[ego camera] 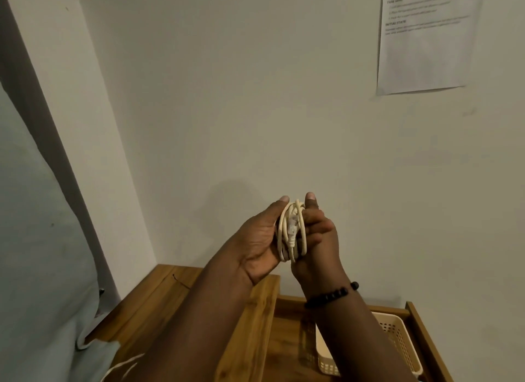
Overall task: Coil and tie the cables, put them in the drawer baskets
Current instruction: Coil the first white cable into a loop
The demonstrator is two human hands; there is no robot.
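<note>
Cream cable (292,233), wound into a tight bundle of several loops, held upright in the air in front of the wall (255,97), well above the open drawer (287,319). The left hand (257,248) cups the bundle from the left, thumb lying along its upper edge; the right hand (318,239) grasps it from the right, fingers curled round the loops and thumb raised behind them. A connector with a moulded strain relief lies across the middle of the coil, which suggests the free end is being wrapped over the loops to bind them.

To finish this step well, the wrap should probably be kept snug with the left hand steadying the loops, and the plug tucked under a turn so that the bundle does not spring open when it is lowered.

The cream basket (397,342) stands at the drawer's right side, against its right wall. The right forearm covers part of it, so its contents cannot be made out. A second pale cable strand (125,366) crosses the wooden cabinet top (159,302) at the near left edge, its ends cut off by the frame. Whether the bundle is already secured is unclear. The text on the paper notice (426,40) is too blurred to read.
</note>
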